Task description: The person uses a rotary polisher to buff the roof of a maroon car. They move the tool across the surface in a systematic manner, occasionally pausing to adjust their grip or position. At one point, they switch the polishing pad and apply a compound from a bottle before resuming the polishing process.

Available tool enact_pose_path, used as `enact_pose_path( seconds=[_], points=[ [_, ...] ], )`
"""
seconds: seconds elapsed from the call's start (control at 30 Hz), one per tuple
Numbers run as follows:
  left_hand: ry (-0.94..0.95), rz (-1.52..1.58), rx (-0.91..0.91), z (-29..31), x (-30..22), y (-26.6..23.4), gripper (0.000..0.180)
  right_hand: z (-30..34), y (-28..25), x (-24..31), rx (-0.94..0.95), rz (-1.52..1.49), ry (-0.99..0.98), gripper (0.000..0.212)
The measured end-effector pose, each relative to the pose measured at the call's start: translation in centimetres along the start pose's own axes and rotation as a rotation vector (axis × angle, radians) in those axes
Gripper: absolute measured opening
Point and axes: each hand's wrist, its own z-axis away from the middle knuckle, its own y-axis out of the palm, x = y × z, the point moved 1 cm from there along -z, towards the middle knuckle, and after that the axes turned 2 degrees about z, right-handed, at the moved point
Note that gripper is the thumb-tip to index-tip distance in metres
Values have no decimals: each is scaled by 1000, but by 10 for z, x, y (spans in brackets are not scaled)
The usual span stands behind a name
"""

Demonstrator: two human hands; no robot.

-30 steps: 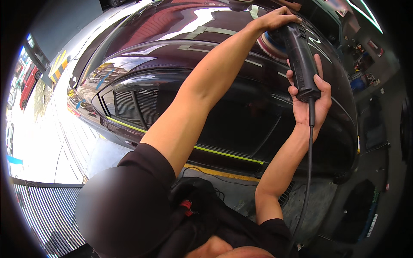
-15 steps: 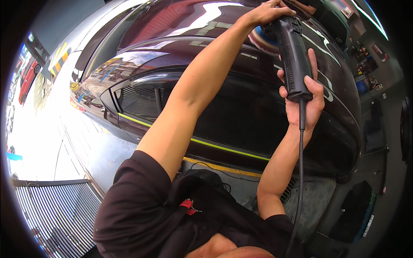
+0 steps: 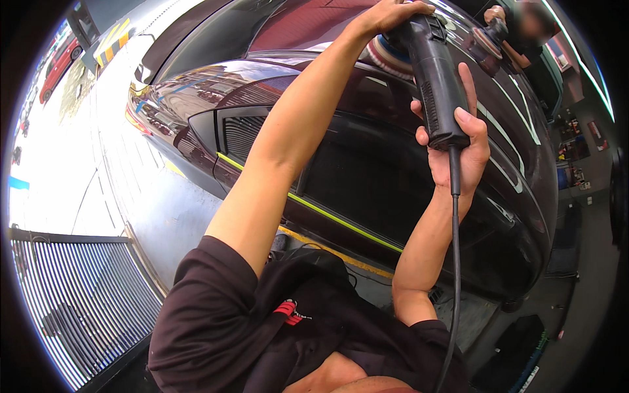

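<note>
A black electric polisher (image 3: 436, 85) with a pink and white pad (image 3: 386, 56) rests on the roof of a dark maroon car (image 3: 367, 170). My left hand (image 3: 393, 12) presses down on the polisher's head at the top of the view. My right hand (image 3: 462, 141) grips the rear handle, where the black power cord (image 3: 454, 262) leaves and hangs down past my forearm. Both arms are stretched out over the car's side windows.
Another person (image 3: 524, 26) works with a second polisher (image 3: 488, 42) on the far side of the roof. A yellow-green tape line (image 3: 327, 213) runs under the window. A metal floor grate (image 3: 78, 295) lies at lower left. Shelves with items stand at the right.
The view has shifted a little to the right and closer along the car. Both hands keep their hold on the polisher, which stays on the roof.
</note>
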Motion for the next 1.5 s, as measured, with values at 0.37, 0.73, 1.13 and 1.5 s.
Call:
enact_pose_path(
  seconds=[0.37, 0.73, 1.13, 1.5],
  points=[
    [-63, 29, -175, 62, -18, -141, 36, -52, 84, -59, 157, -51, 69, 78],
    [-32, -35, -329, 124, -22, -240, 30, -87, 141, -111, 286, -58, 215, 78],
    [50, -87, -305, 120, -17, -271, 35, -112, 160, -129, 249, -222, 221, 72],
    [-228, 205, -90, 55, -24, -184, 35, -90, 124, -95, 2, -318, 120, 70]
  ],
)
